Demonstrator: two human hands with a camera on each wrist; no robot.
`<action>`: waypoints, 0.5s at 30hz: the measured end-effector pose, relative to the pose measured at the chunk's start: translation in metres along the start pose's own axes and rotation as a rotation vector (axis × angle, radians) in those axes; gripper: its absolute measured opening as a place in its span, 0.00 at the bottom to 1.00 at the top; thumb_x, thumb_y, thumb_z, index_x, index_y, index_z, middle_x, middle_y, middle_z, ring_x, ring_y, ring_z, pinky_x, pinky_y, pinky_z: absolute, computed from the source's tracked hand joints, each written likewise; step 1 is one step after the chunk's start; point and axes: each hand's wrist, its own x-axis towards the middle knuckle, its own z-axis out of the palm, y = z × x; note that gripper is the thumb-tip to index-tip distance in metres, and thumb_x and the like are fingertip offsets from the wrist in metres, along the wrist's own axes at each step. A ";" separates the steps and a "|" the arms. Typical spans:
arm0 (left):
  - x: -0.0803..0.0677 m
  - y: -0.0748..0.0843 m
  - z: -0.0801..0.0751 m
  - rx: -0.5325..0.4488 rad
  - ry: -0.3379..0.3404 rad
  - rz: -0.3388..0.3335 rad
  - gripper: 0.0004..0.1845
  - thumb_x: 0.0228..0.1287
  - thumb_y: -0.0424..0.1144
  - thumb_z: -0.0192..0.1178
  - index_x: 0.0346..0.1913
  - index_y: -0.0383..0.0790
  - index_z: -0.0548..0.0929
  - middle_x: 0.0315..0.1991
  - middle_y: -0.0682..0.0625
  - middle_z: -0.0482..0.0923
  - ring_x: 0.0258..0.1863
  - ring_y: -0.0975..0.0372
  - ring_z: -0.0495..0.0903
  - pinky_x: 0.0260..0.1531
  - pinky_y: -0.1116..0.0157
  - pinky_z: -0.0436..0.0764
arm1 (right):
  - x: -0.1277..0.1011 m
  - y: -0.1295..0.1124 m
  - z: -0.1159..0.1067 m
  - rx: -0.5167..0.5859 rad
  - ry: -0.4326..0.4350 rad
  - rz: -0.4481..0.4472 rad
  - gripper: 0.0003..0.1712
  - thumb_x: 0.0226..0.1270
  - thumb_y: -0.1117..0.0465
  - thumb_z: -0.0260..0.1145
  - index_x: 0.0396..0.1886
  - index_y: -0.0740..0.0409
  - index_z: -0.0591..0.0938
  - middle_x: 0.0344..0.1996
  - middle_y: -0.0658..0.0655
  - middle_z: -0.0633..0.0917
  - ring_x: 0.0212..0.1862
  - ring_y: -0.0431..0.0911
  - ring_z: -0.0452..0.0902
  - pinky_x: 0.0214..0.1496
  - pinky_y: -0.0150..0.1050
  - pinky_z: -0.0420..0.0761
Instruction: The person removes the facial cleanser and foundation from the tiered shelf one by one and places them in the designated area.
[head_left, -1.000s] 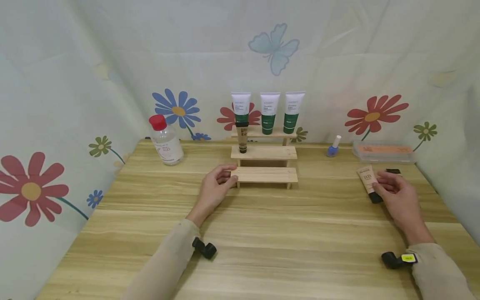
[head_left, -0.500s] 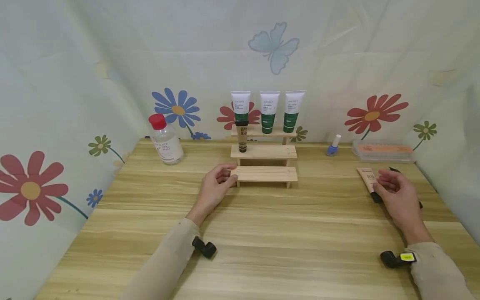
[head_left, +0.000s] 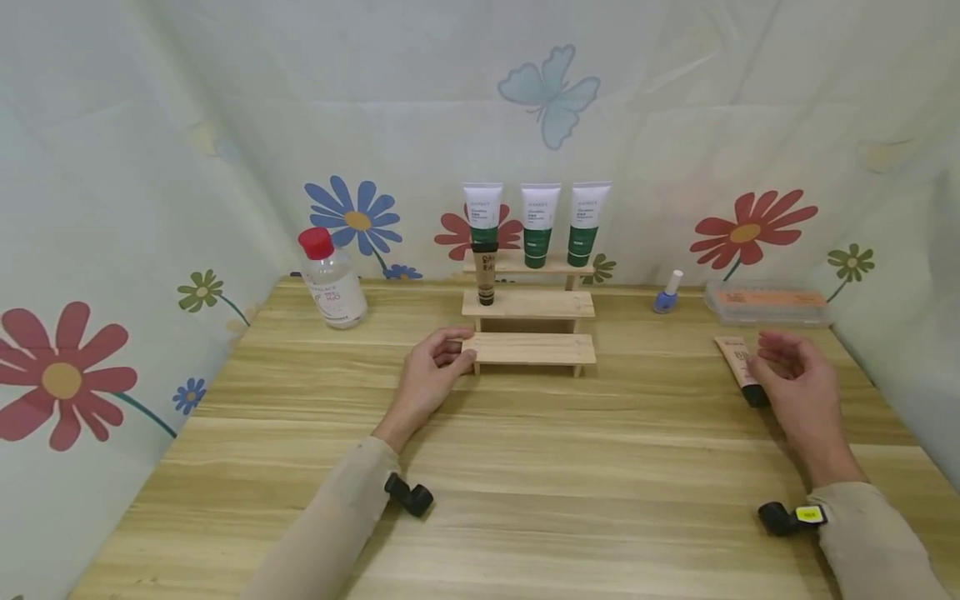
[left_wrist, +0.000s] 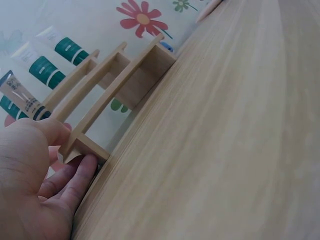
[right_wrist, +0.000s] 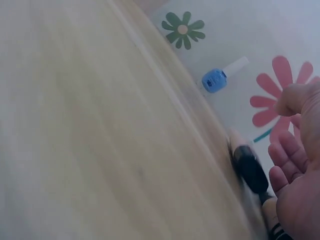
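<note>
The tan tube [head_left: 740,367] lies flat at the table's [head_left: 525,467] three o'clock, black cap toward the person, lettering too blurred to read. The right hand [head_left: 795,387] hovers beside it (fingers loosely spread, apparently holding nothing); the left hand [head_left: 433,375] pinches the wooden rack's [head_left: 528,348] lowest step.

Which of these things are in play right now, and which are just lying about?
In play: beige tube with black cap beside the right hand; stepped wooden rack gripped by the left hand.
Lying about: red-capped clear bottle; blue nail polish bottle.
</note>
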 end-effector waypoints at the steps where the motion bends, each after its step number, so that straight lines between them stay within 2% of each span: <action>1: 0.000 0.000 0.000 -0.001 0.000 -0.001 0.16 0.80 0.43 0.72 0.66 0.53 0.89 0.55 0.46 0.87 0.55 0.55 0.86 0.59 0.52 0.84 | 0.001 -0.003 0.001 -0.007 0.006 -0.003 0.25 0.80 0.64 0.71 0.72 0.64 0.80 0.52 0.34 0.81 0.54 0.27 0.79 0.54 0.15 0.75; 5: 0.001 0.000 0.002 0.001 0.000 -0.002 0.16 0.80 0.43 0.72 0.65 0.54 0.89 0.55 0.47 0.87 0.55 0.55 0.86 0.59 0.52 0.84 | 0.004 -0.020 0.010 -0.015 0.029 -0.037 0.26 0.79 0.62 0.72 0.72 0.63 0.81 0.51 0.31 0.81 0.54 0.27 0.78 0.52 0.19 0.73; 10: 0.000 0.001 0.001 -0.005 0.001 0.001 0.16 0.80 0.43 0.72 0.65 0.54 0.89 0.55 0.46 0.87 0.55 0.55 0.86 0.60 0.52 0.84 | 0.010 -0.051 0.030 0.078 0.042 -0.103 0.27 0.77 0.65 0.73 0.73 0.60 0.82 0.56 0.38 0.84 0.57 0.31 0.80 0.54 0.24 0.74; 15: -0.001 0.000 0.001 -0.003 0.000 0.001 0.17 0.80 0.43 0.72 0.66 0.52 0.89 0.56 0.46 0.86 0.56 0.54 0.85 0.61 0.51 0.83 | 0.013 -0.086 0.054 0.205 -0.005 -0.159 0.27 0.78 0.65 0.74 0.73 0.57 0.82 0.58 0.43 0.85 0.60 0.38 0.81 0.56 0.26 0.77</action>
